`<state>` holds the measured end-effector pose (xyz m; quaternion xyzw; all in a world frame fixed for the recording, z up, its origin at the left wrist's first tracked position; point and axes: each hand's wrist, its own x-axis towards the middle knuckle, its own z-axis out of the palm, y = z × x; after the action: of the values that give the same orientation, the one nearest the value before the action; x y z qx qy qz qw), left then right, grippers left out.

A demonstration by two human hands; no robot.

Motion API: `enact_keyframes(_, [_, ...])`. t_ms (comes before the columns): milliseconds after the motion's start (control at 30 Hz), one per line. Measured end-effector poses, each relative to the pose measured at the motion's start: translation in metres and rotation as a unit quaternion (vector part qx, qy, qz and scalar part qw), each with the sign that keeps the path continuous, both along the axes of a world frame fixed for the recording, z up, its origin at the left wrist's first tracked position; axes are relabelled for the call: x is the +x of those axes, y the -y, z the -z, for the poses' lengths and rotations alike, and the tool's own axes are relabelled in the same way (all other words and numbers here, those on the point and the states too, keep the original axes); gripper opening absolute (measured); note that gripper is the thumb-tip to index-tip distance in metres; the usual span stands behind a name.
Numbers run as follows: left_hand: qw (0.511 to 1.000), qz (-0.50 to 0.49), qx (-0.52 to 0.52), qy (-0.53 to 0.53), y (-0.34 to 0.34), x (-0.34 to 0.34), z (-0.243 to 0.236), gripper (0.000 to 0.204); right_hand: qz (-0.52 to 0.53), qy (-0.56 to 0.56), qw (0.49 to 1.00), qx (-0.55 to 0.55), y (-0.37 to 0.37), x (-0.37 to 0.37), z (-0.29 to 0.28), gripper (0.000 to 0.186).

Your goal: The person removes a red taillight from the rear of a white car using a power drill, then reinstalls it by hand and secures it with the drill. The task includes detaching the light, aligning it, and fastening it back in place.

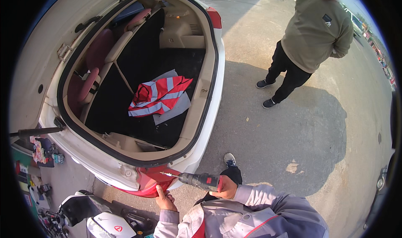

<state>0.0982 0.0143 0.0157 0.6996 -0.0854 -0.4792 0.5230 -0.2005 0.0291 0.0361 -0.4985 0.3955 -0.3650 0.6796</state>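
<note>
My right hand (226, 188) is closed round the grip of a black and red cordless drill (202, 181). The drill's long bit (169, 174) points left, its tip over the red tail light (147, 178) at the near rear corner of a white car (213, 125). Against the lamp's lower edge is my left hand (166, 200), one digit pressed on the red surface and the other fingers curled. Whether the bit tip touches anything is hard to tell. Above the lamp the boot stands open, with a black floor (121, 116) inside.
A red vest with silver stripes (159, 96) lies on a grey sheet (178, 110) in the boot. The raised tailgate (39, 66) fills the left. A person (310, 37) stands on the pavement at right. A white scooter (106, 225) is close by at lower left.
</note>
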Motion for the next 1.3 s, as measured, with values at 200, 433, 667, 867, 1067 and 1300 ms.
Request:
enact_keyframes(200, [1.0,0.015,-0.019,0.011,-0.005,0.003,0.0,0.049,0.023,0.0,0.996,-0.086,0.01,0.008,0.006,0.033])
enact_keyframes(433, [0.999,0.035,0.017,0.008,-0.002,0.007,-0.007,0.058,0.02,-0.069,0.986,-0.149,0.019,0.023,0.021,0.033])
enact_keyframes(667, [0.998,0.042,0.036,0.005,-0.002,0.01,-0.013,0.06,0.045,-0.092,0.974,-0.201,0.032,0.047,0.037,0.033])
enact_keyframes(867, [0.996,0.079,0.031,-0.039,0.001,0.015,-0.016,0.061,0.07,-0.082,0.949,-0.298,0.045,0.068,0.064,0.054])
enact_keyframes(1067, [0.992,0.114,0.041,-0.042,-0.001,0.02,-0.015,0.064,0.059,-0.067,0.956,-0.278,0.05,0.073,0.069,0.057])
enact_keyframes(1300, [0.992,0.109,0.048,-0.038,-0.002,0.018,-0.018,0.065,0.053,-0.034,0.966,-0.25,0.058,0.077,0.065,0.06])
